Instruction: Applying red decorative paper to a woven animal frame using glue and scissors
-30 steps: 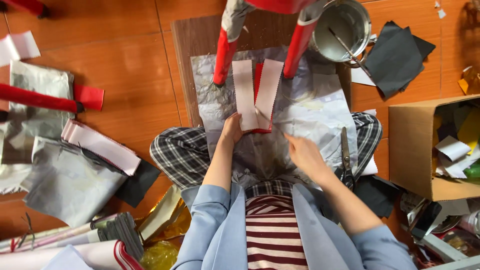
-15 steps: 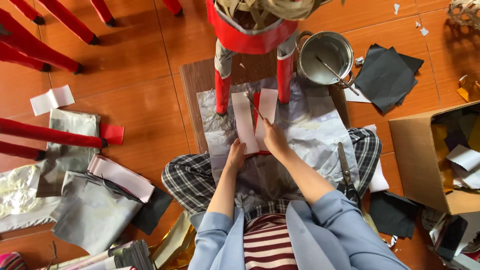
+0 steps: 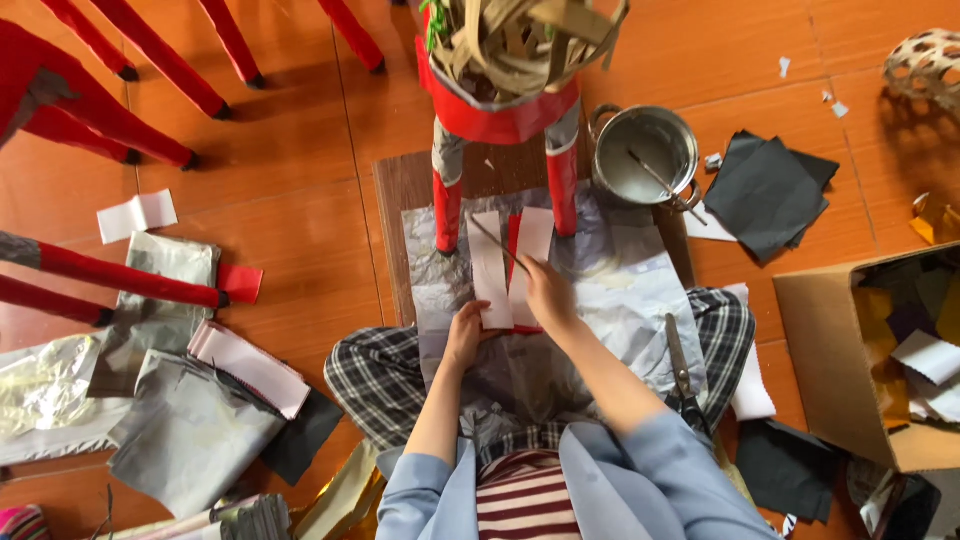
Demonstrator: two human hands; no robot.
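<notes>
My left hand (image 3: 463, 335) lay flat with its fingers pressing the near end of a white paper strip (image 3: 489, 268), so it held the strip down and did not close around anything. My right hand (image 3: 549, 292) was closed narrow around a thin brush (image 3: 497, 243), whose stick pointed away from me and to the left, across the strips. A second white strip (image 3: 530, 250) lay just beside the first, directly under my right hand, with a red strip (image 3: 514, 240) showing between the two. All of them rested on a crumpled silver sheet (image 3: 630, 290) spread over my knees and a wooden board (image 3: 405, 200).

Beyond my hands stood a red stool (image 3: 497, 115) with brown paper strips piled on its seat. Farther away, to the right of my right hand, a steel pot (image 3: 645, 155) held a stick. Scissors (image 3: 681, 372) lay on the sheet near my right forearm. Black paper sheets (image 3: 765, 190) were past the pot, and a cardboard box (image 3: 830, 360) stood well apart on the right.
</notes>
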